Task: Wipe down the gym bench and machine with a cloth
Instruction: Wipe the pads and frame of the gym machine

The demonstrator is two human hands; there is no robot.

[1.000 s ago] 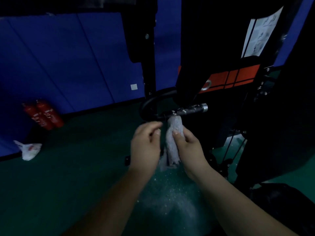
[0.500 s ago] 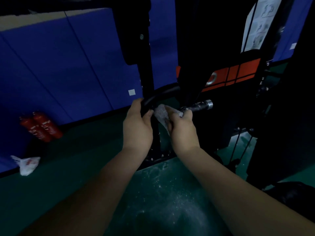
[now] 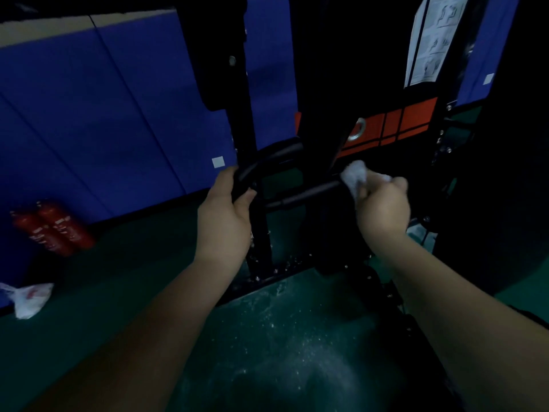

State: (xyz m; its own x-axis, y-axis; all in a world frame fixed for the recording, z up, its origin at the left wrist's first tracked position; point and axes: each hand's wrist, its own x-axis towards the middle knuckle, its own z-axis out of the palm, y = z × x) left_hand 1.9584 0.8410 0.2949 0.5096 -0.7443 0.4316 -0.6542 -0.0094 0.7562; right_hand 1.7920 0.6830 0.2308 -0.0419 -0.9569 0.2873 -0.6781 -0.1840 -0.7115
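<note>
- Cloth (image 3: 355,177) sits bunched in our right hand (image 3: 383,203), wrapped over the handle bar (image 3: 303,194) at two o'clock from our left hand (image 3: 225,212)
- left hand grips the curved bar (image 3: 267,162), steadying it; we judge firm twisting strokes along the handle clean best

A dim gym. A black weight machine (image 3: 320,84) with orange panels (image 3: 413,118) and a sheet of exercise diagrams (image 3: 430,40) stands on green rubber flooring (image 3: 118,278) dusted with white powder, blue padded mats (image 3: 104,114) line the wall, and two red fire extinguishers (image 3: 53,228) lean against them.
</note>
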